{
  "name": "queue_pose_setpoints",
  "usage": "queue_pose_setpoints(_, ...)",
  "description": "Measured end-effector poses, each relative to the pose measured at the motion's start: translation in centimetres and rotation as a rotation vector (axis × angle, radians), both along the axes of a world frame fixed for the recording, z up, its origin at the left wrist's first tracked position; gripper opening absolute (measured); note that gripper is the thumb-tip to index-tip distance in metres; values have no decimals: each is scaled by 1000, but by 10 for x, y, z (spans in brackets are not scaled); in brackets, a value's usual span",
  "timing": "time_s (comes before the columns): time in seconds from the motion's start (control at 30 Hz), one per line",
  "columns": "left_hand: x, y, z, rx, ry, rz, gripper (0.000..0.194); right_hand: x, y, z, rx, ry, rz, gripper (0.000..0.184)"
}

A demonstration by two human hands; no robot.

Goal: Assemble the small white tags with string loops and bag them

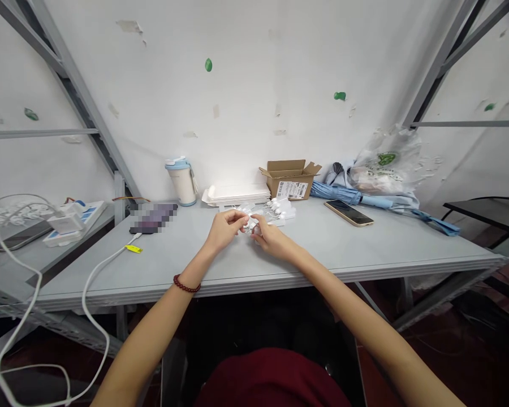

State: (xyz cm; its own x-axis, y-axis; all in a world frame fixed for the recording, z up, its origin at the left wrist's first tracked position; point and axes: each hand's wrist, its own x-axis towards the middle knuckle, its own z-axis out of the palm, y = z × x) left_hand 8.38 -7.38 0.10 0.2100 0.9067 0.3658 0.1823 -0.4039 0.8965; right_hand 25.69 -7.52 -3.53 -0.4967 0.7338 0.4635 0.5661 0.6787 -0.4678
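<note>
My left hand (pixel 225 229) and my right hand (pixel 274 238) meet over the middle of the table. Between their fingertips is a small white piece (pixel 250 226), pinched from both sides. The fingers cover much of it, and its exact kind is too small to make out. Just behind the hands lies a pile of white plug-like pieces with short leads (pixel 283 209), some apparently in clear wrapping. A stack of flat white boxes (pixel 237 195) sits behind that pile, and an opened brown cardboard box (pixel 289 180) stands to its right.
A cup (pixel 181 182) stands back left, near a phone-like device (pixel 153 218) on a white cable (pixel 94 277). At right lie a phone (pixel 348 213), a folded blue umbrella (pixel 375 200) and a plastic bag (pixel 385 164). Metal shelf posts (pixel 82 96) frame the grey table (pixel 343 254).
</note>
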Motion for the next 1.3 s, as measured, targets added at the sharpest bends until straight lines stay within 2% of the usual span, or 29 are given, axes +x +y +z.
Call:
queue_pose_setpoints(0.17,3,-1,-2,138,35,89,21,-1,-5,4,-20,-49,-44,34)
queue_pose_setpoints(0.37,3,2,-4,149,-55,93,22,0,-4,3,-13,-55,-78,17)
queue_pose_setpoints(0.6,1,3,-4,122,-81,84,20,1,-2,2,-22,-77,-87,16)
queue_pose_setpoints(0.83,0,5,-3,79,-141,72,22,2,7,-4,162,96,-87,7)
queue_pose_setpoints(1.07,1,3,-1,33,-143,61,20,2,7,3,68,267,-106,14)
queue_pose_setpoints(1.3,3,0,1,-39,-150,38,18,2,4,7,73,335,-96,13)
